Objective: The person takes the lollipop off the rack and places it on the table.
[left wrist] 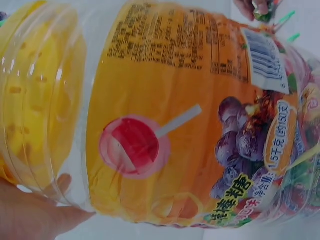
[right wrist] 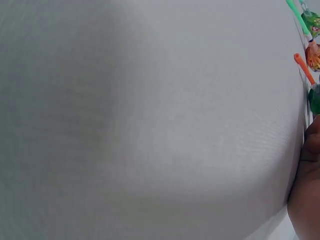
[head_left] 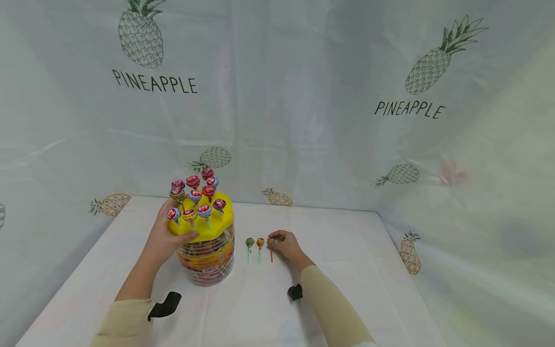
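A clear jar [head_left: 207, 265] with a yellow lid [head_left: 222, 222] stands on the left of the table, several wrapped lollipops [head_left: 189, 216] upright in the lid. My left hand [head_left: 159, 237] grips the jar's top from the left, thumb across the lid's near side. The left wrist view shows its orange label [left wrist: 180, 90] up close. To the right of the jar, my right hand [head_left: 288, 246] pinches the green-wrapped head of a red-stick lollipop [head_left: 271, 257] at the table. Beside it lie an orange-wrapped lollipop [head_left: 260, 243] and a green-wrapped lollipop [head_left: 249, 243], both with green sticks.
The white-covered table [head_left: 347, 270] meets a hanging cloth [head_left: 303, 96] printed with pineapples at the back and right. Black straps [head_left: 166, 306] sit at the wrists.
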Motion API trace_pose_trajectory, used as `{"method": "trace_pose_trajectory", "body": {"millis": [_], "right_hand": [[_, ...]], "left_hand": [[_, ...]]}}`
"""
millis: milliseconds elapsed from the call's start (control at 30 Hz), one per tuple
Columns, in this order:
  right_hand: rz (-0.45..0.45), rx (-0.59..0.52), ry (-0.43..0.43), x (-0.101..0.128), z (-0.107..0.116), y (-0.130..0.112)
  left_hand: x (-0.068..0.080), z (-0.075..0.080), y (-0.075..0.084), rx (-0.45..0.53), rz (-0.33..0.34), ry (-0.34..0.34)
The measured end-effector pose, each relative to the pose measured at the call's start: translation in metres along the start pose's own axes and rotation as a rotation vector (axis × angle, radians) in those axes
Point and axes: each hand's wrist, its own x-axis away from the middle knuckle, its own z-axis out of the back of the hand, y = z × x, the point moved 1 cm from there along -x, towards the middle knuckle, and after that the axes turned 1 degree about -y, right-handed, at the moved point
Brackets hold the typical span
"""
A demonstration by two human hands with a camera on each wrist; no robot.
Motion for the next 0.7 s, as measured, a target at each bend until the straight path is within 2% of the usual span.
{"method": "trace_pose_trajectory", "body": {"millis": [233,300,467,700], "right_hand": [[-0.017,-0.029,-0.001,0.004,0.013,-0.010],[0.003,-0.047,0.014,0.005,0.019,-0.017],[0.121,-0.113,0.044,0.013,0.030,-0.055],[0.293,-0.241,0.009,0.033,0.036,-0.115]], "left_hand": [[0.007,-0.008,0.006,-0.042,0.010,0.054],[0.008,-0.012,0.008,-0.056,0.021,0.064],[0.013,-0.016,0.013,-0.082,0.032,0.088],[0.017,-0.020,0.017,-0.093,0.017,0.128]]}}
